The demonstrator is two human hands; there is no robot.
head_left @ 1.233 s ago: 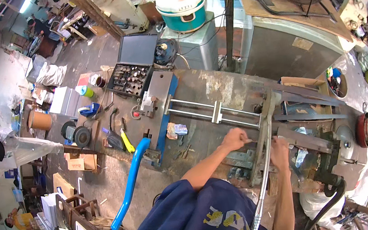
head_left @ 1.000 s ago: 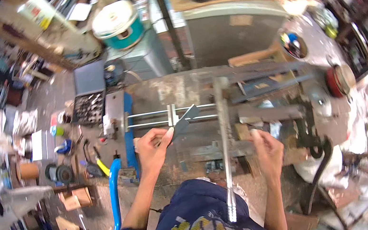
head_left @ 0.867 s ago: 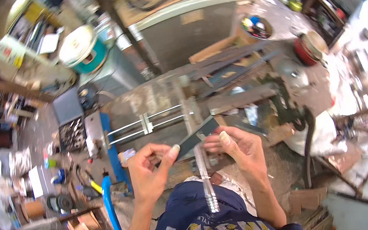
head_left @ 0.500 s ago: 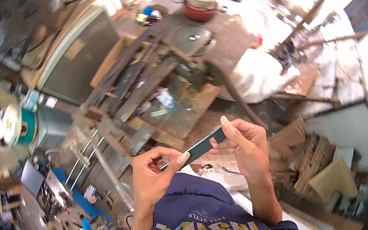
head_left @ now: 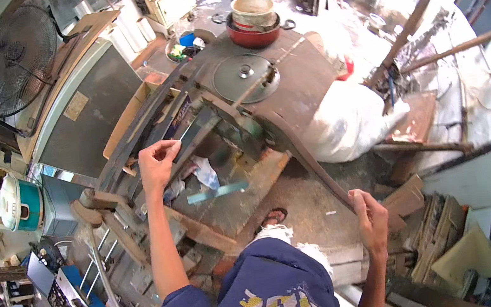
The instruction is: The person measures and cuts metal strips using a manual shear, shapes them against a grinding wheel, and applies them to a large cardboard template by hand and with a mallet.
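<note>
My left hand [head_left: 160, 164] reaches forward over the workbench, thumb and fingers pinched on one end of a thin flat strip [head_left: 186, 131]. The strip's far end points at a worn green metal machine [head_left: 248, 128] that looks like a bench shear; whether they touch is not clear. From that machine a long curved brown lever [head_left: 305, 147] runs down to the right. My right hand [head_left: 370, 217] is closed round the lever's lower end. On the bench below the machine lie a pale teal strip [head_left: 216, 193] and a crumpled pale wrapper [head_left: 204, 173].
Beyond the machine, a round lid [head_left: 244, 78] lies on a brown surface near a red basin [head_left: 254, 35] with a pale bucket in it. White sacks [head_left: 346, 121] bulge at the right. A wooden post [head_left: 410, 18] leans there. Cardboard scraps [head_left: 441, 232] are stacked lower right.
Both hands held the dark strip before my body. My left hand has moved forward and left with it to the machine; my right hand has let go and taken hold of the lever.
</note>
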